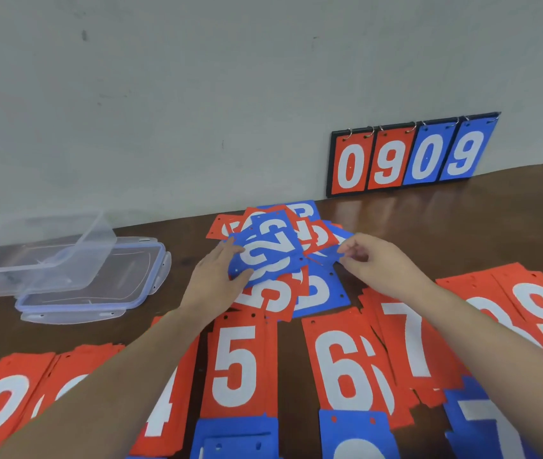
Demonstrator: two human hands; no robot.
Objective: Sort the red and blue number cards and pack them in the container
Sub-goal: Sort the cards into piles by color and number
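Over a loose heap of flat red and blue number cards point(283, 256) on the glossy dark wood worktop point(512, 210), the left hand point(217, 279) pinches a blue card's edge with its fingers. The right hand point(379, 263), just right of the heap, has fingers narrowly curled at another blue card's corner; the grip is unclear. The clear plastic container point(41, 253), tilted on its blue-rimmed lid point(98, 293), sits well left of the heap.

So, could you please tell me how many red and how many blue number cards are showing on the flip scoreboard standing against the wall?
On the scoreboard:
Red cards: 2
Blue cards: 2
Total: 4
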